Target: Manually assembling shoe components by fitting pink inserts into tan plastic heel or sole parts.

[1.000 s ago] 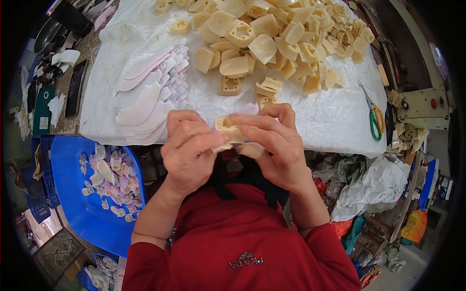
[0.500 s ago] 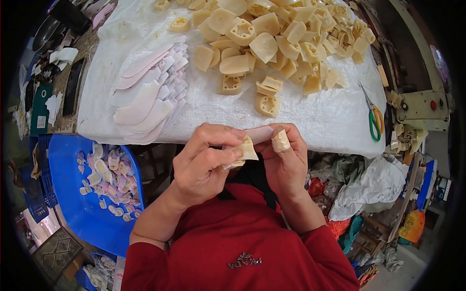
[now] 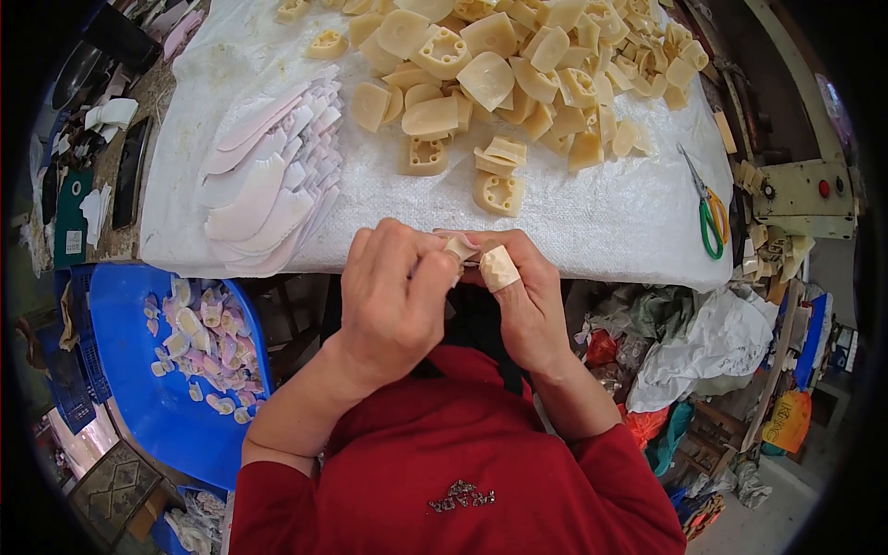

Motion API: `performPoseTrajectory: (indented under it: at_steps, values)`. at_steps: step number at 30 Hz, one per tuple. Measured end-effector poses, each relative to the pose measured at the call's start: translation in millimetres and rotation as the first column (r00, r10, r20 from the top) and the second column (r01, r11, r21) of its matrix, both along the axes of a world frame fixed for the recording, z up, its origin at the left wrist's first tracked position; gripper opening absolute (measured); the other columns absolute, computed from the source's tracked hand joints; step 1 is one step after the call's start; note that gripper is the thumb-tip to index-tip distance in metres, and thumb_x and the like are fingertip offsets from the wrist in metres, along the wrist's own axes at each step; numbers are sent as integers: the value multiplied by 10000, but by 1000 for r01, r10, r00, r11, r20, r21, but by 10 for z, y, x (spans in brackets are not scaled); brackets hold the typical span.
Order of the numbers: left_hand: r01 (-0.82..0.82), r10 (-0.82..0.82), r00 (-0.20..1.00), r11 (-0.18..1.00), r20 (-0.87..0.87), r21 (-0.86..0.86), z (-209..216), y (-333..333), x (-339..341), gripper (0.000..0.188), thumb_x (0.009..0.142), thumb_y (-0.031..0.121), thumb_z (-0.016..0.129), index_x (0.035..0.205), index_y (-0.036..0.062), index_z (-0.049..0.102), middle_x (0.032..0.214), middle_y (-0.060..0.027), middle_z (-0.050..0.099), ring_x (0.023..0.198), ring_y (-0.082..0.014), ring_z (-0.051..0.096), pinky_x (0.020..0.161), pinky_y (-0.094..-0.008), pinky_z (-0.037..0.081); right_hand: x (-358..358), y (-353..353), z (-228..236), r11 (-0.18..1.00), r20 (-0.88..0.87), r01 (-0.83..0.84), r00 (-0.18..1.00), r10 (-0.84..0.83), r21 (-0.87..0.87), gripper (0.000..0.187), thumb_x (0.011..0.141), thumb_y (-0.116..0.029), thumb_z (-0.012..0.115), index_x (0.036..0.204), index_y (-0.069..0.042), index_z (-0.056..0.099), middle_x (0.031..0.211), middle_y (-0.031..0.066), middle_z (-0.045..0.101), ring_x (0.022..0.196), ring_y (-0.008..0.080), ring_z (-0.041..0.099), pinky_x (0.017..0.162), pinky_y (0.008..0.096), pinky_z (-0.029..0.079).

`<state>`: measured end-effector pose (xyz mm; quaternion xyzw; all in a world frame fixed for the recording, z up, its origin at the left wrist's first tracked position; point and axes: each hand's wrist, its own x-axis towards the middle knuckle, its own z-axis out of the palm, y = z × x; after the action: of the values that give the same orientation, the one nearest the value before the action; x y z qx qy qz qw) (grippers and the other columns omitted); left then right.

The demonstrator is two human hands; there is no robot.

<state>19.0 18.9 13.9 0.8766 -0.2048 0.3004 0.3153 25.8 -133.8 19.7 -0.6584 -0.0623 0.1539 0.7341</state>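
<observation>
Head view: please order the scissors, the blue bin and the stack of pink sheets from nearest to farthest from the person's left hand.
From the left hand:
1. Pink sheets, on the white cloth just up and to the left.
2. Blue bin, lower left, beside the table.
3. Scissors, far right on the cloth, beyond the right hand.

White woven cloth (image 3: 592, 217) covers the table. Heap of cream blocks (image 3: 518, 69) across its far side, some with holes; one holed block (image 3: 499, 192) lies apart, nearer the front edge. Stack of pale pink curved pieces (image 3: 268, 180) on the cloth's left part. Green-handled scissors (image 3: 708, 208) near the right edge. Blue tub (image 3: 139, 370) below left, holding small pink and cream offcuts (image 3: 208, 342). Crumpled bags (image 3: 712, 347) low on the right.
</observation>
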Motion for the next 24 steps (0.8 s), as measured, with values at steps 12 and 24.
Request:
performPoseTrajectory:
  at_steps: [12, 24]
  values:
    - [323, -408, 908, 826, -93, -462, -69, 16, -49, 270, 621, -157, 644, 730, 29, 481, 884, -136, 622, 772, -246, 618, 636, -310, 509, 404, -345, -105, 883, -204, -379, 874, 440, 277, 395, 741, -92, 756, 1065, 11, 556, 941, 69, 634, 850, 116, 606, 752, 265, 506]
    - [-152, -373, 857, 478, -357, -865, -39, -111, -75, 137, 792, 20, 698, 865, 2, 584, 926, -121, 634, 818, -137, 617, 696, -260, 510, 309, -194, -199, 978, 30, -175, 985, 172, 116, 327, 918, -204, 578, 1197, -38, 539, 1001, 78, 616, 872, 141, 590, 765, 275, 484]
